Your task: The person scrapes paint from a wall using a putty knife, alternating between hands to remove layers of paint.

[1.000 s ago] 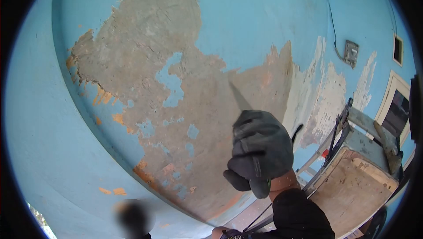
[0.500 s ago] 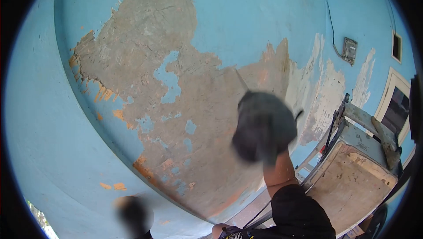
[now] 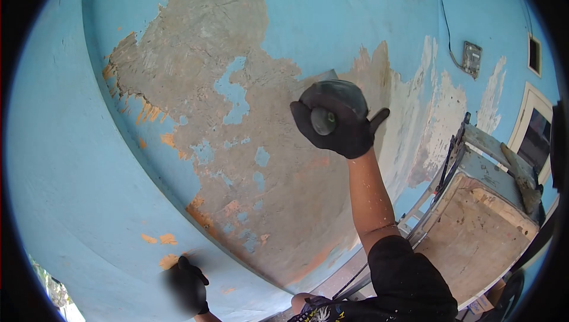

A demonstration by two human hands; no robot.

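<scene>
My right hand, in a black glove, is wrapped around a scraper, whose round grey handle end faces me. A small part of the flat scraper blade shows past the hand, at the lower edge of the blue paint. The thumb sticks out to the right. At lower left, my left hand, also black-gloved, is by the blue wall section near some orange bare spots. Its fingers look extended and hold nothing visible; a blurry smudge covers part of it. The wall patch around the scraper is bare grey-brown.
A worn wooden-topped stand is at the right, with a stick-like tool on its edge. A wall box with a hanging cable is at upper right, near a window frame. A raised ledge curves down the left side.
My right hand has moved up and slightly left with the scraper, and its blade now shows less. My left hand has come further up into view beside the wall.
</scene>
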